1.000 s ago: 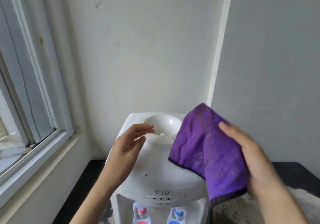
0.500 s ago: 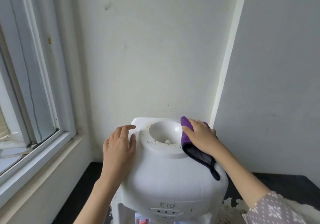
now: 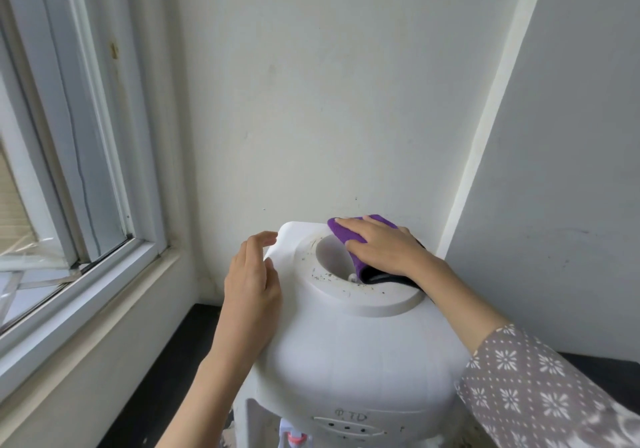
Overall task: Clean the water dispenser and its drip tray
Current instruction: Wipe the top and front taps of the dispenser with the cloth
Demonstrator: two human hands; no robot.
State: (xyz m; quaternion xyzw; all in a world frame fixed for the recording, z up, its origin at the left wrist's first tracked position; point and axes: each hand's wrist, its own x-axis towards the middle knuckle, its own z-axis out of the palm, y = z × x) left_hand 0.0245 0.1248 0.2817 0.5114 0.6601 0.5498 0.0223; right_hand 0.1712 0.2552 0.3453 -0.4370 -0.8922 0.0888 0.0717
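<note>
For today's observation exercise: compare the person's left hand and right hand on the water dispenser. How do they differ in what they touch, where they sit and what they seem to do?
The right hand presses a purple cloth onto the ring at the water dispenser's top opening; the left hand holds nothing. The right hand lies flat over the opening; the left hand rests against the dispenser's left shoulder, apparently steadying it. Both have relaxed fingers.
</note>
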